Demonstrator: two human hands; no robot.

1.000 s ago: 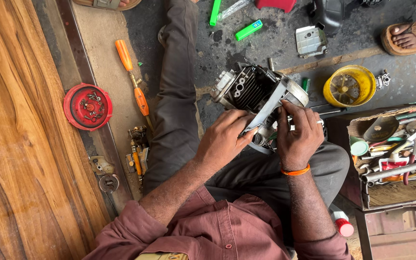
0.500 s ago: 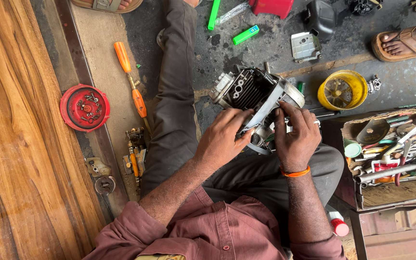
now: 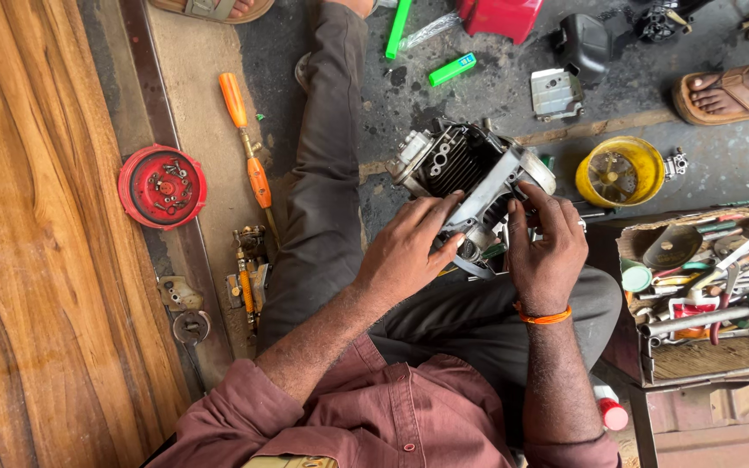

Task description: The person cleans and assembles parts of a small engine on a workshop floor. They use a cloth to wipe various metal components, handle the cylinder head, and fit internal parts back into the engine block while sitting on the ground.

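Both hands, left hand point(image 3: 409, 251) and right hand point(image 3: 546, 251), grip the small engine point(image 3: 465, 169), fingertips seemingly pinching its underside

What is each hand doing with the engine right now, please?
Left hand: closed on the small engine, gripping its side.
Right hand: closed on the same engine, fingers curled over its end.
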